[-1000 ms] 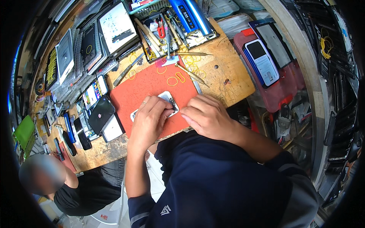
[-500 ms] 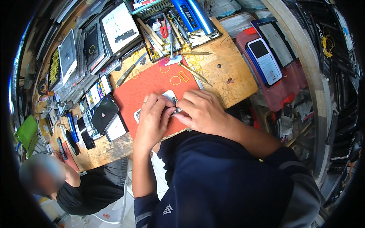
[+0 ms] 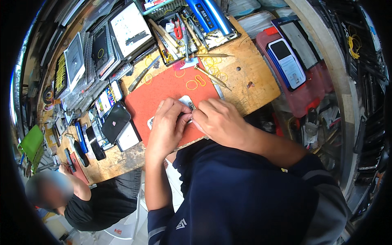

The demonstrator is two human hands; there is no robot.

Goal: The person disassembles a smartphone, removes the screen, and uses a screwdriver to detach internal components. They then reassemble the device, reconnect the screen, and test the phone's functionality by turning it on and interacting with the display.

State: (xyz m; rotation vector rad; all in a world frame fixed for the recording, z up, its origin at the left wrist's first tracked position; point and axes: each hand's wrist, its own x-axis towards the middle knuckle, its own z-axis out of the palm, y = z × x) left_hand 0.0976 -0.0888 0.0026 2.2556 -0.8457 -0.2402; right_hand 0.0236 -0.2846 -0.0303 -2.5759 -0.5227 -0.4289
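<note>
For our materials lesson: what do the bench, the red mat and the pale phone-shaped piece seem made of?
Bench: wood, worn finish; brown and scuffed. Red mat: perhaps rubber or leather, matte, without gloss. Phone-shaped piece: plastic or metal, perhaps; its far end looks pale and smooth, but much is hidden.

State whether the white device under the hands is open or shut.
Open, it seems: small dark parts show in the white device near the right hand; the left hand covers much of it.

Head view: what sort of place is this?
Probably a phone or electronics repair workshop: a white phone-like device on a red mat, a slim hand tool at the mat's edge, and a black phone left of it.
</note>
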